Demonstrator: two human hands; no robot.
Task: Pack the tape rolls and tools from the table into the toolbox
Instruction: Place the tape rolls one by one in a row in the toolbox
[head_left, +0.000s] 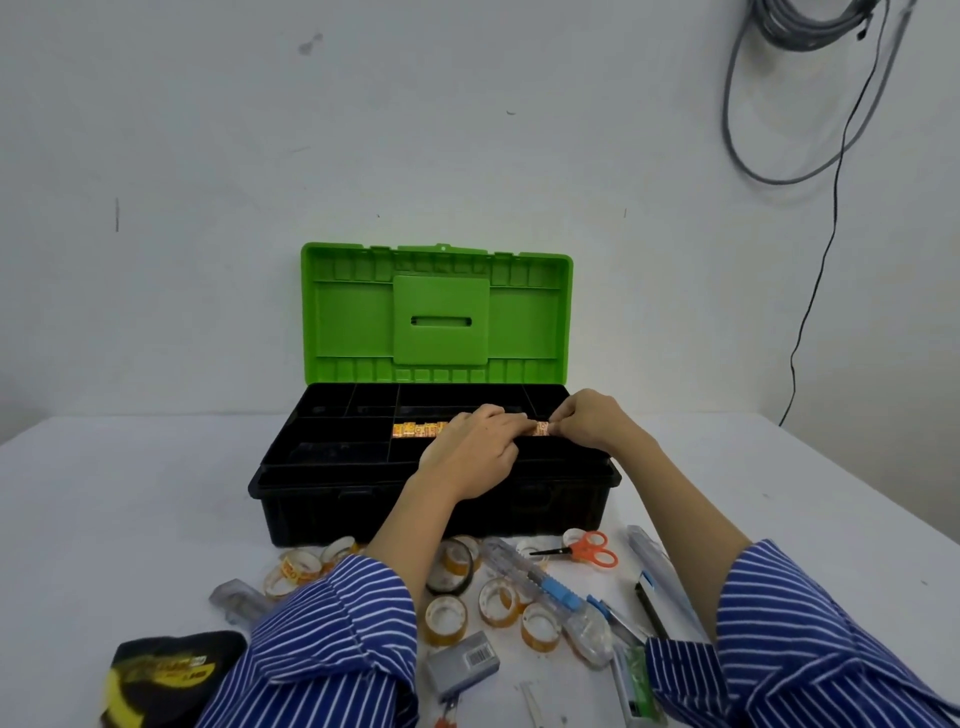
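I see the toolbox (431, 488) at the centre of the white counter (130, 493), its green lid (436, 314) raised upright against the wall at 12 o'clock. The black tray on top is divided into compartments; those at 9 to 11 o'clock of the tray show dark and open. A row of orange-labelled tape rolls (418, 429) lies in a middle compartment, long axis running 9 to 3 o'clock, parallel to the front edge of the toolbox.

My left hand (472, 452) rests over the right part of that row, fingers bent down onto it. My right hand (587, 421) pinches the end roll (543, 428) at the 3 o'clock end of the row, between thumb and fingertips. The two hands are nearly touching.

Bare counter lies at 9 o'clock and 3 o'clock of the toolbox, out to the counter edges. The strip at 6 o'clock, between the toolbox and my sleeves, is crowded: loose tape rolls (445, 618), orange-handled scissors (589, 552) with blades pointing to 9 o'clock, a clear utility knife (545, 587) with a blue slider lying diagonally from 11 to 5 o'clock, and a grey box (462, 665) bearing a barcode. A black and yellow item (166, 675) sits at 7 o'clock; its lettering is too blurred to read. Print on the tape labels is likewise illegible.

Grey cables (779, 104) hang on the wall at 1 o'clock.
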